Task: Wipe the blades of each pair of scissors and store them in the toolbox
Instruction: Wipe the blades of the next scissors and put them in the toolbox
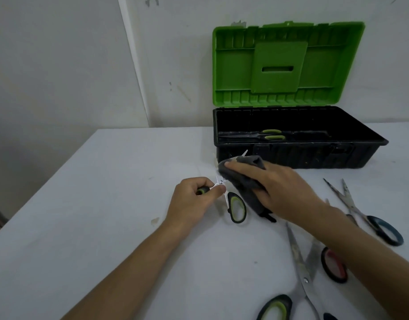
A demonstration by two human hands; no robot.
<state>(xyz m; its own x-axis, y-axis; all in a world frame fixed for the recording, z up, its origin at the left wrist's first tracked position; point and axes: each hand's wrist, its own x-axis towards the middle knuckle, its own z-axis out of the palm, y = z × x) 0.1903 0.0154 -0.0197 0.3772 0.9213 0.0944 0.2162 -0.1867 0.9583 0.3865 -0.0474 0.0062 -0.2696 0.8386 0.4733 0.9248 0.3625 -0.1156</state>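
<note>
Scissors on the white table [106,192], five pairs showing, plus cloth and toolbox.

Item 1: small scissors with black-and-green handles [237,207], open, lying at the table's middle just in front of the toolbox. Your left hand [194,197] is gripping one handle loop, fingers curled round it, thumb lying near the pivot screw. The other loop is resting free on the table. One blade tip is poking out above the cloth.

Item 2: dark grey cloth [242,179]. Your right hand [284,190] is holding it wrapped over the upper blade, fingers lying along the top of the fold and the thumb hidden beneath, so the blade is sitting inside the cloth.

Item 3: toolbox [298,155], black tub with green lid [286,65] standing upright against the wall, sitting at the far right of the table. One pair with green handles [271,134] is already lying inside, blades pointing left.

Item 4: scissors with dark blue handles [381,227], blades apart, lying to the right of your right forearm.

Item 5: scissors with a red-and-black handle [333,265], partly hidden under your right forearm.

Item 6: large scissors with black-and-green handles [300,262], blades open and spotted, lying at the near right edge, one loop cut off by the frame.
</note>
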